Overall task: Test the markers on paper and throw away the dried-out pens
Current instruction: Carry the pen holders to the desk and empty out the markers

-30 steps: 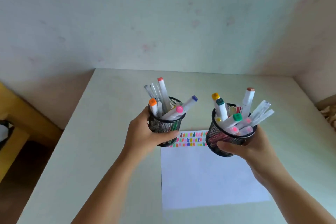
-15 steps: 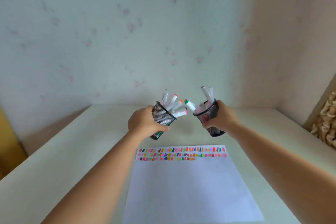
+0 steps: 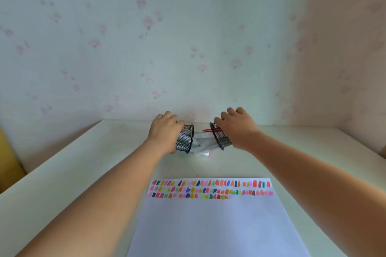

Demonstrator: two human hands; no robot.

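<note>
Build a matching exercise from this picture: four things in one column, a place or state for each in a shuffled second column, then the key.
Things
1. left cup
2. right cup
3. paper
4. markers

Places or states
A. tipped, gripped by the right hand
B. flat on the table, colour swatches along its far edge
C. loose between the two cup mouths
D. tipped, gripped by the left hand

Pairs: 1-D, 2-A, 3-B, 4-C
</note>
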